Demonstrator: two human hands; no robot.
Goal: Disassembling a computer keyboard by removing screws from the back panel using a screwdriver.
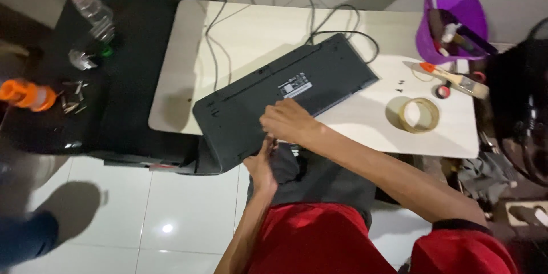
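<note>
A black keyboard (pixel 268 100) lies upside down on the pale table (pixel 245 28), slanted, with its near left end hanging over the front edge. Its cable (pixel 342 11) runs off the back. My right hand (pixel 288 121) rests on the keyboard's underside near the front edge, fingers curled and pressing down. My left hand (pixel 261 162) reaches up from below and grips the keyboard's near edge just under the right hand. My lap in dark shorts and a red shirt is below.
A purple basket (pixel 454 23) of tools stands at the back right, with a brush (pixel 454 77), a small red roll and a tape ring (pixel 419 114) nearby. Left is a black stand (pixel 114 80) with a plastic bottle (pixel 94 14), an orange object and loose screws.
</note>
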